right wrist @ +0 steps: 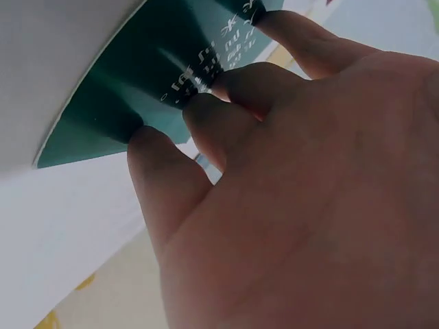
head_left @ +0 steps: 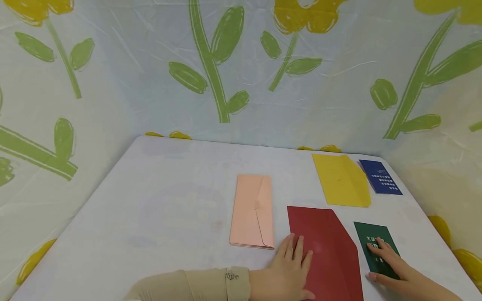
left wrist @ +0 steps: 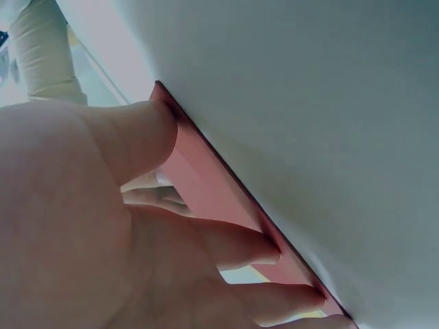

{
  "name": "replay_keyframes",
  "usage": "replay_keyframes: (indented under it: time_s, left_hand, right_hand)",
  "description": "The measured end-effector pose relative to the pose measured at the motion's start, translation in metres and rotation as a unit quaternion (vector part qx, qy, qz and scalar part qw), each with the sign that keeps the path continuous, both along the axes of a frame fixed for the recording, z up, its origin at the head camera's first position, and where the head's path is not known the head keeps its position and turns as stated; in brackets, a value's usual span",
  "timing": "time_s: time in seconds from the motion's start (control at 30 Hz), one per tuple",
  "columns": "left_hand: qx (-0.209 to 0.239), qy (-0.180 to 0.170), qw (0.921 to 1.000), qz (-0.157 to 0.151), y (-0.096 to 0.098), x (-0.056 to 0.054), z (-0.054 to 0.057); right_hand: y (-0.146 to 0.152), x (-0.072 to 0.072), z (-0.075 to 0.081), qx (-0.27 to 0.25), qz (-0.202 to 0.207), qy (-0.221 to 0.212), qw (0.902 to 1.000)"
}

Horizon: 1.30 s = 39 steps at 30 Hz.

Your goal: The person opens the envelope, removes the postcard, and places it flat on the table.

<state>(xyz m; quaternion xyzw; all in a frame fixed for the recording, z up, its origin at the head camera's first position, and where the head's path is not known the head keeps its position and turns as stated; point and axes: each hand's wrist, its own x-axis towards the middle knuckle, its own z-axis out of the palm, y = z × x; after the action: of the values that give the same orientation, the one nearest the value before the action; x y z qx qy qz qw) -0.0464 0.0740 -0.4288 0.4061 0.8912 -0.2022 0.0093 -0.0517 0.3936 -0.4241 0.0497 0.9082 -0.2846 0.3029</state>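
Note:
A dark red envelope (head_left: 325,246) with its flap folded out to the right lies at the table's front. My left hand (head_left: 284,267) rests on its left edge, fingers spread; the left wrist view shows the thumb and fingertips along the edge of the red paper (left wrist: 206,178). To the right is a green card (head_left: 376,242) with white writing. My right hand (head_left: 395,265) touches it from above, and in the right wrist view the fingertips press on the card's green face (right wrist: 103,116).
Left of the red envelope lies a pink envelope (head_left: 252,211), its flap closed. Farther back on the right are a yellow envelope (head_left: 340,179) and a blue card (head_left: 381,177) with white writing. Flower-patterned cloth (head_left: 143,75) surrounds the white table (head_left: 162,200).

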Motion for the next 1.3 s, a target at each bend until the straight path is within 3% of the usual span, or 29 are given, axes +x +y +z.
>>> replay_keyframes:
  time_s: [0.43, 0.63, 0.73, 0.9, 1.1, 1.3]
  left_hand:
    - [-0.008, -0.041, 0.9991, 0.006, 0.042, -0.002, 0.001]
    - [-0.009, -0.05, 0.9987, 0.01, 0.044, -0.003, 0.003]
    - [-0.011, -0.062, 0.998, -0.009, 0.035, -0.002, 0.006]
    - [-0.018, -0.075, 0.9956, -0.052, 0.021, 0.0, 0.011]
    - [-0.024, -0.095, 0.9937, -0.054, 0.025, 0.002, 0.011]
    - [-0.021, -0.085, 0.9911, -0.1, 0.031, -0.001, 0.017]
  right_hand:
    - [0.042, -0.004, 0.0, -0.014, -0.033, -0.036, 0.9987]
    - [0.039, -0.004, 0.001, 0.015, -0.014, 0.006, 0.9998]
    - [0.032, 0.002, 0.0, 0.042, -0.002, 0.026, 0.9988]
    - [0.026, 0.012, -0.002, 0.021, -0.005, 0.001, 0.9998]
    - [0.04, 0.013, -0.005, -0.001, -0.01, -0.012, 0.9999]
    - [0.053, 0.013, -0.005, -0.019, -0.021, -0.032, 0.9991]
